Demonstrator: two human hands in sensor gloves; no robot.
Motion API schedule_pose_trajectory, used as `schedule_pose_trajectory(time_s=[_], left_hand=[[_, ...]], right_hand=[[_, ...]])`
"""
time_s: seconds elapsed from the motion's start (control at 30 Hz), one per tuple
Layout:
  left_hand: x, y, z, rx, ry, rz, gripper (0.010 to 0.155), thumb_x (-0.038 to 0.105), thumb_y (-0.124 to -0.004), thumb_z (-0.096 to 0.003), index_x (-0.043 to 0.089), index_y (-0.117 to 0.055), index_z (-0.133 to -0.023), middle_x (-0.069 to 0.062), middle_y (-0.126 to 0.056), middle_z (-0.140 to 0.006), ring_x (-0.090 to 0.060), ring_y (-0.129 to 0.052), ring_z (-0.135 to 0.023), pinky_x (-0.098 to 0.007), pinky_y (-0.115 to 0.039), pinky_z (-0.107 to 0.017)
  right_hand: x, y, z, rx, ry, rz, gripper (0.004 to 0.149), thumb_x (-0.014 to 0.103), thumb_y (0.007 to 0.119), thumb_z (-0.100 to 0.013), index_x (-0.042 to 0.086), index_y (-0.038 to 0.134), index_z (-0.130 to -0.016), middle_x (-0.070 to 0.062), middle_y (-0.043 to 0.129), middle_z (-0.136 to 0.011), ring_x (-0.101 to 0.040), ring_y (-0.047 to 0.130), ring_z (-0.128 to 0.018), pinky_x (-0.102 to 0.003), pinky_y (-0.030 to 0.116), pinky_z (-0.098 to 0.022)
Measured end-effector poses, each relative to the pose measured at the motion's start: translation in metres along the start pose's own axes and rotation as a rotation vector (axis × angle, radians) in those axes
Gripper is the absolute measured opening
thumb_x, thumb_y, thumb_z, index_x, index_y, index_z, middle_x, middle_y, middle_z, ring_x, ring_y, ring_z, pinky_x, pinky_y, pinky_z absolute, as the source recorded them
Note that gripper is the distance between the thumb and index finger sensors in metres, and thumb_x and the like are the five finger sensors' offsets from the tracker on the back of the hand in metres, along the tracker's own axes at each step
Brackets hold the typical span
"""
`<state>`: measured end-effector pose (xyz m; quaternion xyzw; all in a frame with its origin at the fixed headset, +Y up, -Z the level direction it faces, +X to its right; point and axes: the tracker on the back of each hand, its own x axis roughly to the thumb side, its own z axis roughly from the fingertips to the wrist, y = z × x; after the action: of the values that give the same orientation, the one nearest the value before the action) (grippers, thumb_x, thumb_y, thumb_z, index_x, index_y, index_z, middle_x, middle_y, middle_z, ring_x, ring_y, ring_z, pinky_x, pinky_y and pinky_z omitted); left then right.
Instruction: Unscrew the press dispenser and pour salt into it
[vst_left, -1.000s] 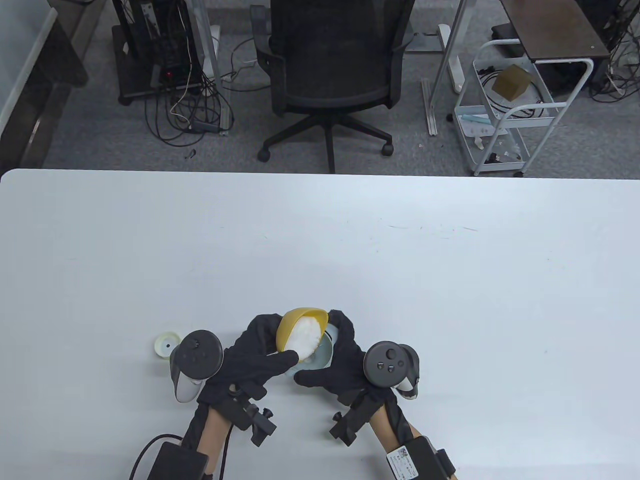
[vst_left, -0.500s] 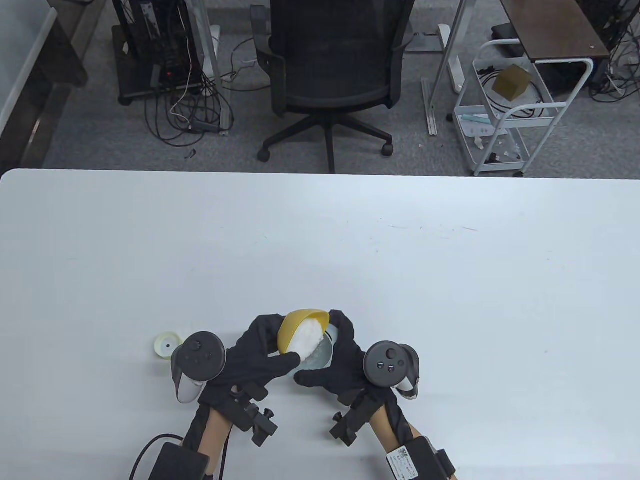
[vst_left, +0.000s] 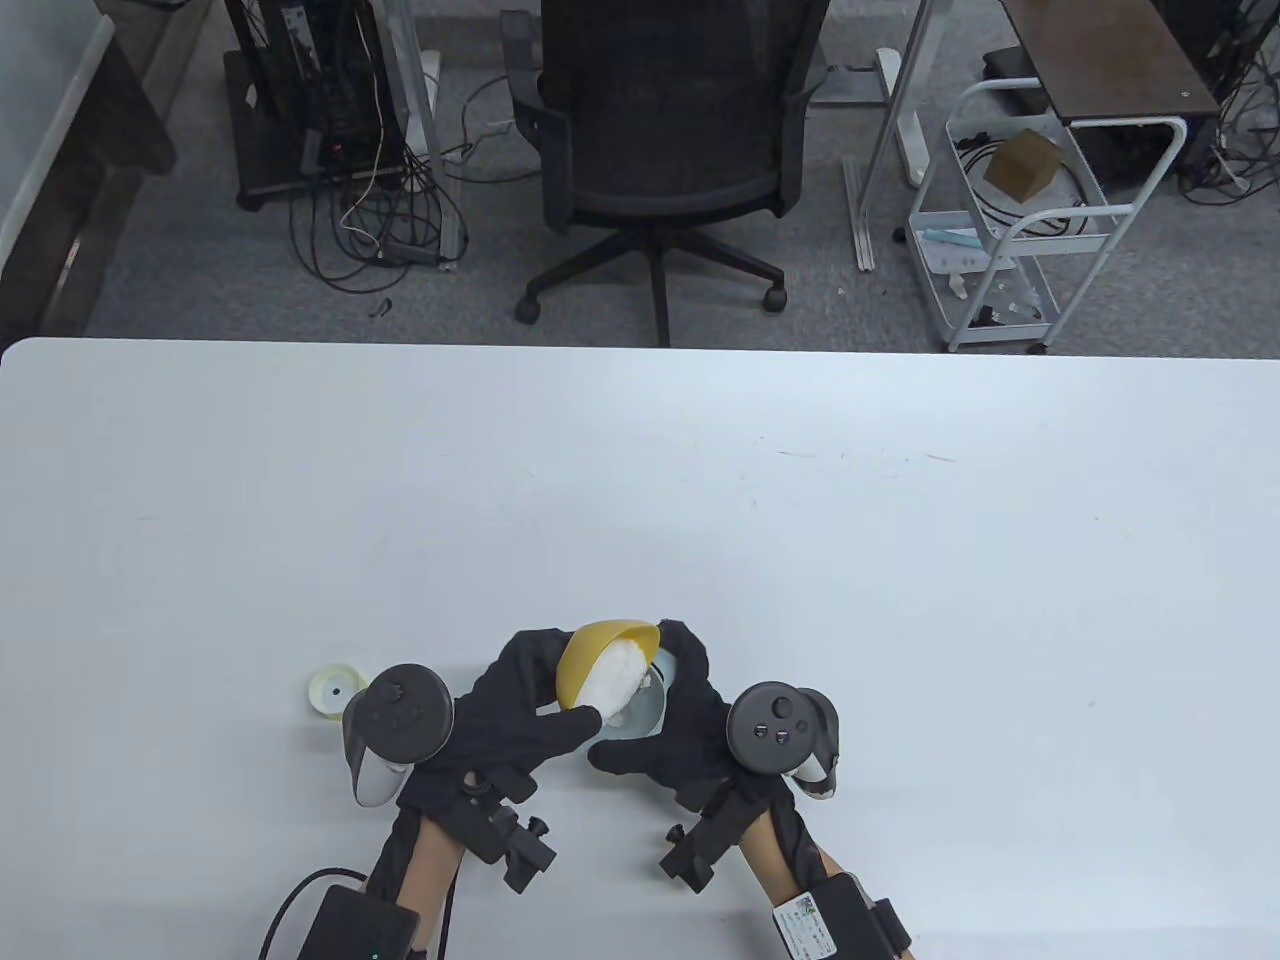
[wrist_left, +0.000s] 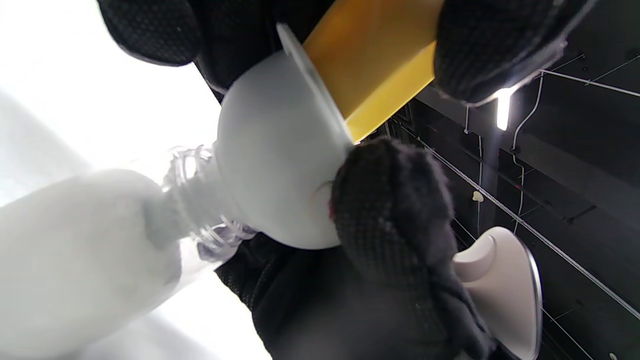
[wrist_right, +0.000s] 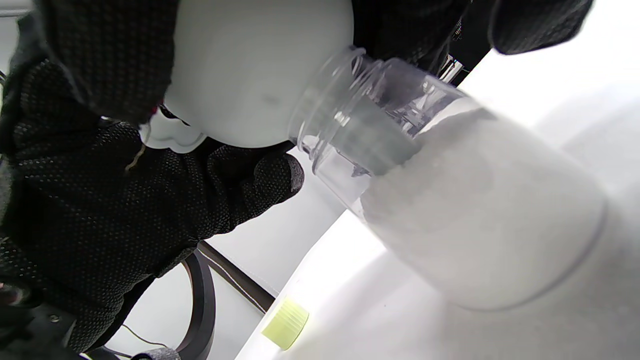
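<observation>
the clear dispenser bottle (wrist_right: 470, 210) is seen standing near the front edge of the white surface (vst_left: 900, 560), between the two hands, its cap off and its threaded neck bare. it is already filled with white salt (wrist_left: 75, 260) up to about the shoulder. a pale funnel (wrist_left: 270, 155) is seated in the neck, its spout reaching down inside the bottle. a yellow bowl (vst_left: 590, 655) heaped with salt is tipped over the funnel's mouth, its rim close against the funnel's edge, so that the salt lies toward the funnel.

the bowl is gripped by the left hand (vst_left: 500, 720), whose fingers (wrist_left: 490, 45) are curled over its outer wall and whose thumb is pressed at its lower rim. the funnel is held by the right hand (vst_left: 680, 730), whose fingers (wrist_right: 100, 55) are wrapped round its bowl from the right side; whether the bottle itself is also touched by that hand cannot be told.

a pale yellow-green cap (vst_left: 333, 690) is seen lying on the surface just left of the left hand's tracker (vst_left: 395, 725), apart from the bottle. beyond the far edge of the surface a black office chair (vst_left: 665, 140) is visible.
</observation>
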<state>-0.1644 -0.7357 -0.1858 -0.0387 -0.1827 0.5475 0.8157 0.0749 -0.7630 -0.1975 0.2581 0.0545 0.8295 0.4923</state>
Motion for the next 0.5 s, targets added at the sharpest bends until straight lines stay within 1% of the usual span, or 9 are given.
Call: schedule_pose_trajectory(time_s=[0.5], left_hand=[[0.0012,-0.0008,0.0001,0.003,-0.008,-0.024,0.087,0.059,-0.091,-0.0462,0.012,-0.051,-0.108,-0.02,-0.068,-0.115,-0.049,-0.083,-0.097,-0.067,-0.071,-0.067]], right_hand=[[0.0,0.0002,-0.0002,0.001,0.001,0.003,0.127,0.059,0.085,-0.042,-0.016,0.006,-0.108,-0.029,0.055,-0.108,-0.049,0.07,-0.095,-0.078,0.052,-0.06]])
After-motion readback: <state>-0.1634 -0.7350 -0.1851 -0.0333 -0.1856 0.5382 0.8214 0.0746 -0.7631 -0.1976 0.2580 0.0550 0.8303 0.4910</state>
